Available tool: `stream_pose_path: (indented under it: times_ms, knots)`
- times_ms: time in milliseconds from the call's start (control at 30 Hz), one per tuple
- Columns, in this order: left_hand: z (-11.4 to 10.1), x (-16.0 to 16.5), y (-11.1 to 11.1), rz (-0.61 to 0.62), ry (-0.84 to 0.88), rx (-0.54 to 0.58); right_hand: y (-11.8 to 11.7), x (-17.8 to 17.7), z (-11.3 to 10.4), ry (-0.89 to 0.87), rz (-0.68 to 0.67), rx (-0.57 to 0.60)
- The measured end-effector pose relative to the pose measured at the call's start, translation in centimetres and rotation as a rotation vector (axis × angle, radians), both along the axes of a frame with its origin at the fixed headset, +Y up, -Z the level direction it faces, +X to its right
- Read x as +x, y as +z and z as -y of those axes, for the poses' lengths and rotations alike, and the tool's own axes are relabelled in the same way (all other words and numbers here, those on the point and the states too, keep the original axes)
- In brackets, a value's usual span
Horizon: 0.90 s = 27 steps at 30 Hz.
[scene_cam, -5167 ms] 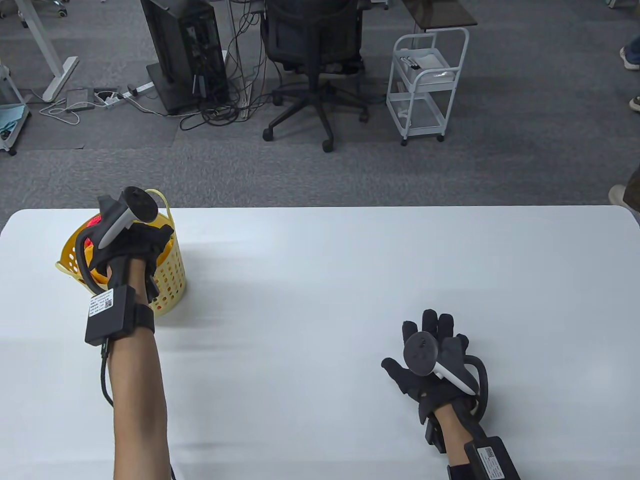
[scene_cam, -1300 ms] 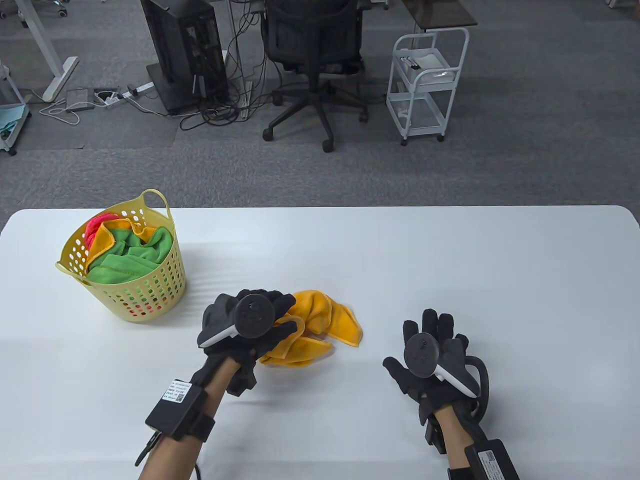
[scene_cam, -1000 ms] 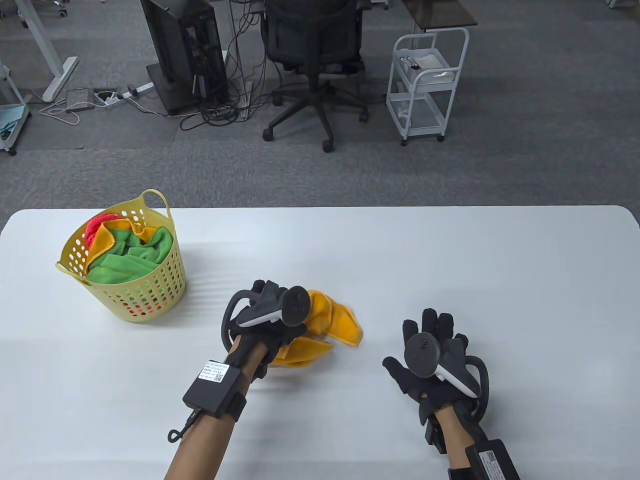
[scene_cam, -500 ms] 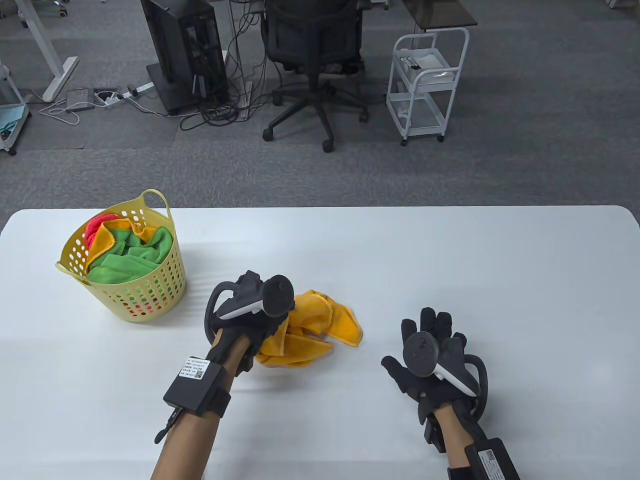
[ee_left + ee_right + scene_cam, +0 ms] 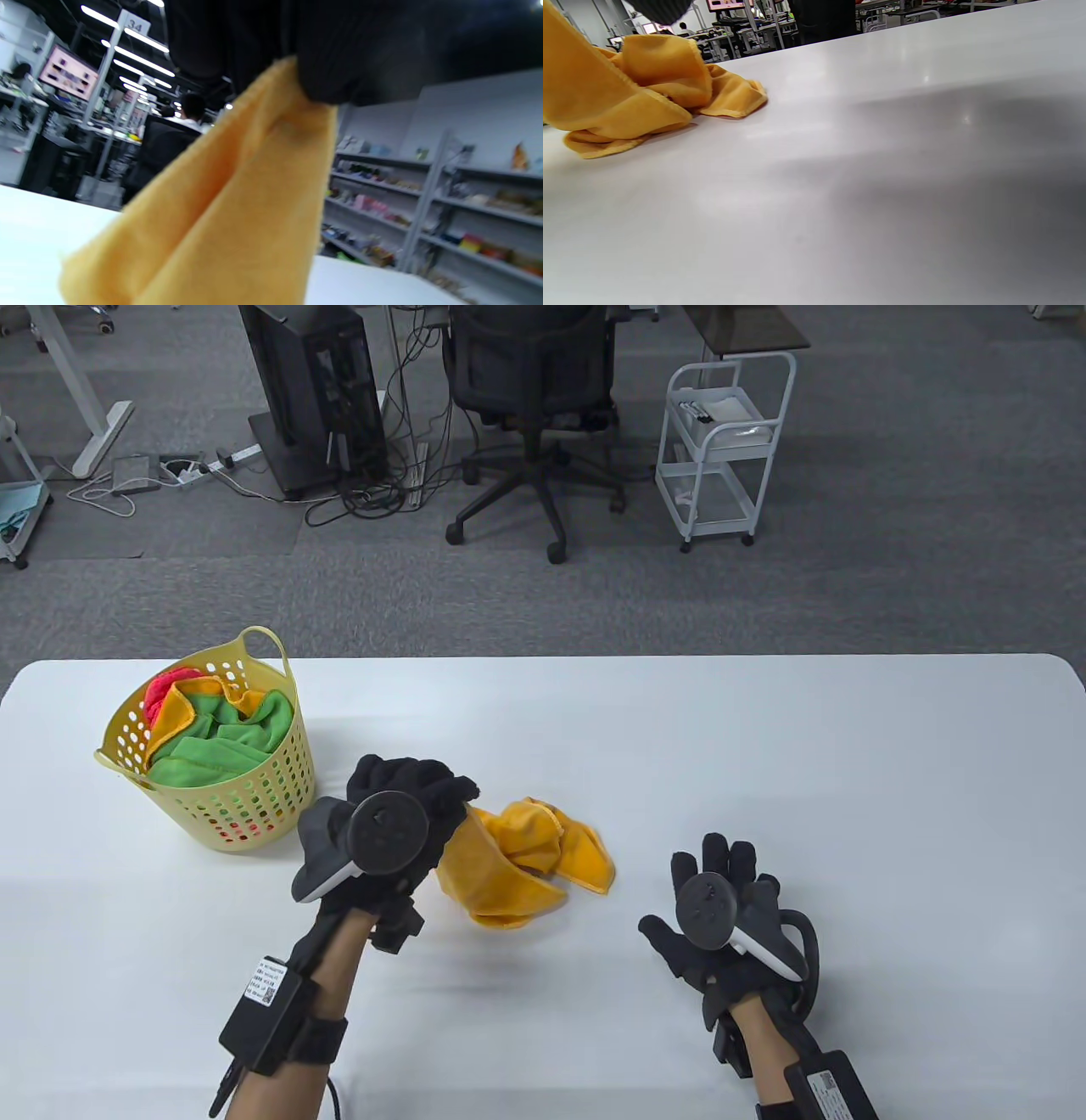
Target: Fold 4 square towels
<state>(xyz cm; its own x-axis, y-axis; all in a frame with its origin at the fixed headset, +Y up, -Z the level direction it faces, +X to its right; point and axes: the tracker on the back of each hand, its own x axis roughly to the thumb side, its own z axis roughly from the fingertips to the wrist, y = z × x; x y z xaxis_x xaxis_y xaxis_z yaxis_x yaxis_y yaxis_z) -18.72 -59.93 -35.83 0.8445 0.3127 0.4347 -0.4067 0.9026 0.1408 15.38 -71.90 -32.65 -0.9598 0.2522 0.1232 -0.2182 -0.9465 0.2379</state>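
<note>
A crumpled orange towel (image 5: 526, 861) lies on the white table (image 5: 679, 746) near its middle. My left hand (image 5: 407, 806) pinches one edge of it and lifts that edge off the table; the cloth (image 5: 237, 203) hangs from my gloved fingers (image 5: 339, 63) in the left wrist view. The rest of the orange towel (image 5: 649, 89) stays bunched on the table. My right hand (image 5: 721, 891) rests flat on the table to the right of the towel, fingers spread, holding nothing. A yellow basket (image 5: 280, 780) at the left holds green, orange and red towels (image 5: 221, 729).
The basket stands near the table's far left edge. Beyond the table's far edge are an office chair (image 5: 534, 398), a computer tower (image 5: 314, 390) and a white trolley (image 5: 721, 441) on the carpet.
My left hand took the orange towel out of the basket, laid it mid-table, then gripped an edge and has now lifted it up and to the left. My right hand shifted slightly left.
</note>
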Motion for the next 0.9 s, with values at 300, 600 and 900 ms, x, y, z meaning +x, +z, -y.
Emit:
stream_pose_path:
  times_ms: [300, 600, 900]
  knots:
    - [-0.4, -0.4, 0.8, 0.108, 0.085, 0.029, -0.1, -7.1, -8.2, -0.304, -0.191, 0.233]
    - [-0.8, -1.6, 0.9, 0.16, 0.198, 0.044, -3.0, -14.7, -11.4, -0.573, -0.218, 0.297]
    - [-0.1, -3.4, 0.3, 0.089, 0.388, 0.007, -3.5, -16.1, -9.0, -0.574, -0.158, 0.314]
